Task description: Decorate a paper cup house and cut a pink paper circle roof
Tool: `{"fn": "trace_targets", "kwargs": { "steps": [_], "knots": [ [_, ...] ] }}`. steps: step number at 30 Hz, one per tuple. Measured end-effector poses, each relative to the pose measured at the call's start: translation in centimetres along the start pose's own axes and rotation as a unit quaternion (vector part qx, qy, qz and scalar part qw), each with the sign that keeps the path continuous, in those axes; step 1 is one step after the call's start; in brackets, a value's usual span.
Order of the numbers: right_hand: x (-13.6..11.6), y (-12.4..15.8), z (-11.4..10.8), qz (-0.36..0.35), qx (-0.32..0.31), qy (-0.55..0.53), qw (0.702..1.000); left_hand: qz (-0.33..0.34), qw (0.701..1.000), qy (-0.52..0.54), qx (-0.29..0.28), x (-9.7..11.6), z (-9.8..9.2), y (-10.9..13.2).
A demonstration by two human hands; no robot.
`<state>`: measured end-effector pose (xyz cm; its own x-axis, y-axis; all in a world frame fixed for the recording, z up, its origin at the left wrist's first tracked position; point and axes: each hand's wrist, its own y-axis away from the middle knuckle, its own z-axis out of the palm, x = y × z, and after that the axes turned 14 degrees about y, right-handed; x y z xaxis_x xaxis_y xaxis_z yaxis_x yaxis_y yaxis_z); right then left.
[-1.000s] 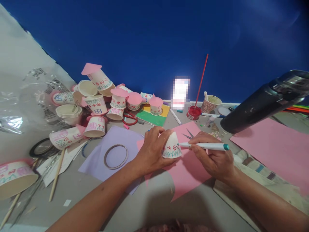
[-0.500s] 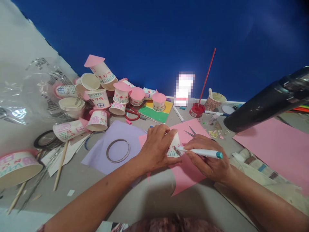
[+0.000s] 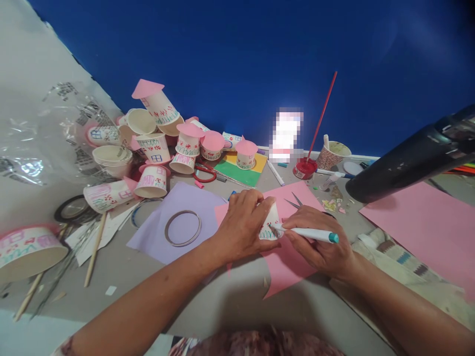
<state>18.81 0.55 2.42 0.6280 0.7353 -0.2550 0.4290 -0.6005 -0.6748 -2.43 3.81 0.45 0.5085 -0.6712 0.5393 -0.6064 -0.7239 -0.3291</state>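
Note:
A white paper cup [image 3: 273,217] lies in my left hand [image 3: 245,220], which is closed around it from the left. Red flower marks and green zigzag grass are drawn on its side. My right hand [image 3: 322,242] grips a white marker [image 3: 309,233] with a green end cap, its tip at the drawing on the cup. Beneath both hands spreads a cut sheet of pink paper [image 3: 289,277]. Open scissor blades [image 3: 295,200] point out beyond my right hand, their handles mostly hidden by it.
Decorated paper cups with pink paper roofs [image 3: 150,148] crowd the back left. A tape ring [image 3: 182,228] rests on purple paper [image 3: 148,242]. Behind my hands stands a red pot [image 3: 305,169] with a stick in it. A black cylinder [image 3: 404,153] leans in from the right.
The view has shifted slightly. Both hands keep their hold on the cup and the marker, and the marker tip has moved only a little on the cup's side.

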Motion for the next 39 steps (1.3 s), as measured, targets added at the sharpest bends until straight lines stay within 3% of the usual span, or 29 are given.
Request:
{"fn": "trace_targets", "kwargs": {
  "steps": [25, 32, 35, 39],
  "knots": [
    [0.0, 0.0, 0.0, 0.002, -0.009, 0.009, 1.000, -0.006, 1.000, -0.004, -0.005, 0.0, 0.0, 0.0],
    [0.3, 0.0, -1.0, 0.019, 0.051, 0.026, 0.998, -0.003, 1.000, 0.023, 0.009, -0.3, 0.1, 0.1],
    [1.0, 0.2, -0.7, 0.034, 0.026, 0.067, 0.997, -0.007, 0.999, 0.048, 0.021, -0.4, 0.0, 0.0],
    [2.2, 0.3, -0.5, 0.074, -0.061, 0.069, 0.993, -0.039, 0.991, 0.125, 0.023, -0.3, -0.5, -0.1]
  ]
}}
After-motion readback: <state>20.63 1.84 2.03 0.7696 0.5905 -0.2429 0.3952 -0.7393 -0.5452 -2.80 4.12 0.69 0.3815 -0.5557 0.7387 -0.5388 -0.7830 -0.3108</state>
